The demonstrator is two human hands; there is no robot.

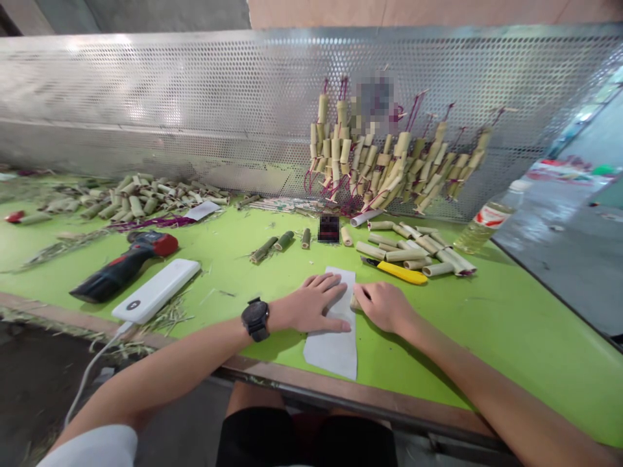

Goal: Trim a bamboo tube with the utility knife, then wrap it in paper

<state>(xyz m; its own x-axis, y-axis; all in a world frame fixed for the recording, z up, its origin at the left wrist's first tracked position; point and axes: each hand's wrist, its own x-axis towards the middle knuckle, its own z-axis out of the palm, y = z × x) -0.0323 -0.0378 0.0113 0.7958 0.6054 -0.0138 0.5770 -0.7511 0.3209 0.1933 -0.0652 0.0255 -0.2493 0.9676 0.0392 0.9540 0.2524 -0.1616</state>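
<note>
A strip of white paper lies on the green table near its front edge. My left hand, with a dark watch on the wrist, rests flat on the paper with its fingers spread. Beside the paper's right edge, my right hand is closed around a short bamboo piece, mostly hidden by the fingers. Beyond my hands lie a yellow utility knife and a loose pile of cut bamboo tubes. Several single bamboo pieces are spread out farther back.
On the left are a black and red power drill, a white power bank with a cable, and a heap of bamboo tubes. Strung bamboo figures hang on the perforated metal panel. A bottle of yellowish liquid stands right.
</note>
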